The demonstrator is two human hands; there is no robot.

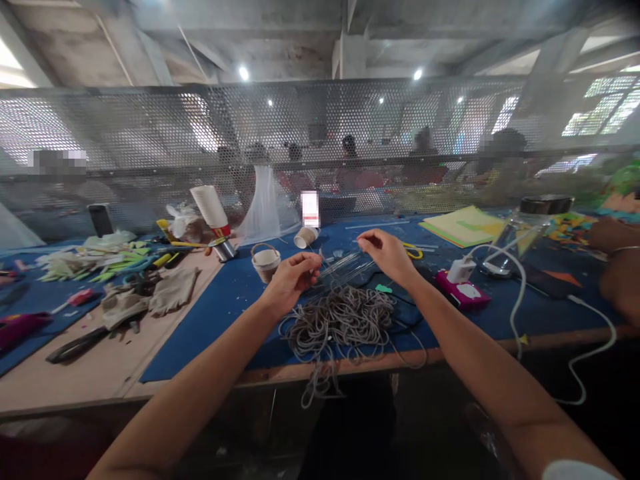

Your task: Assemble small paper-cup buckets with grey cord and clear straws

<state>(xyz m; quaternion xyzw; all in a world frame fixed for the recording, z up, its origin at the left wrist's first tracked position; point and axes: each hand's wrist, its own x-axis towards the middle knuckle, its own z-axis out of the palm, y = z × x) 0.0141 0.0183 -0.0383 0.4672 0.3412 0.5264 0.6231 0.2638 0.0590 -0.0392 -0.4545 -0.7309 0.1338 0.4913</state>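
Note:
My left hand is closed in a pinch just above the left side of a heap of grey cord. A thin strand seems to show at its fingertips, too fine to name. Farther right, my right hand is also pinched, raised over the table; what it holds, if anything, I cannot make out. Between the hands lie several clear thin sticks, behind the cord. Loops of the cord hang over the table's front edge. A small cup-shaped basket with a handle stands left of my left hand.
A cardboard roll lies behind the hands. At right are a purple power block with a white charger and cable, a clear jar and yellow sheets. Gloves and stacked paper cups sit left. Another person's arm reaches in.

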